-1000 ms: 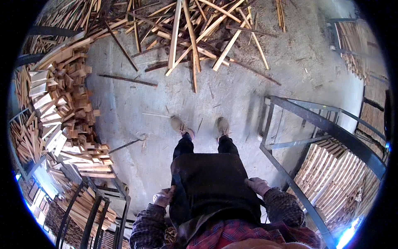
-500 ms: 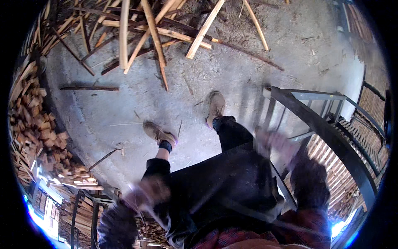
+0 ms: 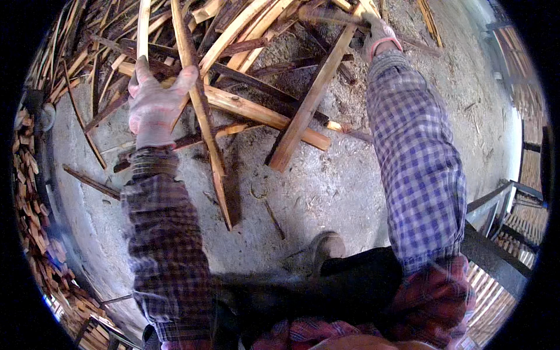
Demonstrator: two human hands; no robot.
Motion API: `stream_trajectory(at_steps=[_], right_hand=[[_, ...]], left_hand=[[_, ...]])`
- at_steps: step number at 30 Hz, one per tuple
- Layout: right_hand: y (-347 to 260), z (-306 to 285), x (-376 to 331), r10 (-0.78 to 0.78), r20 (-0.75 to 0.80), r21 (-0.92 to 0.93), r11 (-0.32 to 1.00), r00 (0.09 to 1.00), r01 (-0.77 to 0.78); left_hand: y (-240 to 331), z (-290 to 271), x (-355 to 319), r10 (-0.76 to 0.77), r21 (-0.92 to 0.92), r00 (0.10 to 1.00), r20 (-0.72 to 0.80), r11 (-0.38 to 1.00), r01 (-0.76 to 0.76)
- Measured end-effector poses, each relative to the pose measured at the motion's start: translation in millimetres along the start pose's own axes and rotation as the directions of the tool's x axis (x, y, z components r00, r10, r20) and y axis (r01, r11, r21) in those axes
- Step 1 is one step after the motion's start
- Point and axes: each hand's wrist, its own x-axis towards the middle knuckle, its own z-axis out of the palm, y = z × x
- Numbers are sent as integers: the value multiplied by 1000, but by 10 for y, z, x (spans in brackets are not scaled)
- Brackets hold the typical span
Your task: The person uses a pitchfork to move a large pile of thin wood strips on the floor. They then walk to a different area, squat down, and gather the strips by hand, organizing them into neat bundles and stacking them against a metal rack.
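A heap of long wooden slats [image 3: 251, 52] lies on the dusty concrete floor ahead of me. My left hand [image 3: 154, 105], in a pale worn glove, is spread open over the heap, its thumb touching a long thin slat [image 3: 204, 128] that runs toward my feet. My right hand [image 3: 376, 32], also gloved, reaches to the far end of a broad plank [image 3: 306, 111] that leans across the heap. Its fingers are hidden at the top of the view, so a grip cannot be made out. Both arms wear checked sleeves.
Short cut wood pieces are stacked along the left edge [image 3: 29, 192]. A dark metal frame [image 3: 496, 256] stands at the right, with bundled slats [image 3: 528, 169] behind it. My shoe [image 3: 329, 245] stands on the sawdust-covered floor [image 3: 326, 192].
I have stepped up to the heap and bent forward. Both arms, held at my waist before, now stretch out to the slats, which fill the upper view.
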Motion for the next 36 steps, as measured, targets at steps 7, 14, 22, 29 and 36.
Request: stream_trajectory(at_steps=[7,14,22,29,36], right_hand=[[-322,-411,-1534,168,-66,-90,981,983,-174],[509,-1231,-1536,186,-443,-836,269,877,-479],[404,-1113,-1898,384,-150,-671,638,911,-379],[-143,-388,-2553,379,-28,89,923,925,-376],[-415,988,-1911,135,48,-466,880,990,-97]], left_hand=[[-692,62,280,-31,-82,999,-44,996,27],[-346,436,134,-42,-221,991,-128,975,13],[-600,261,106,-17,-685,996,-84,727,-46],[-522,19,-651,-158,-897,965,-210,424,-126],[105,271,-660,-39,-252,986,-163,968,-3]])
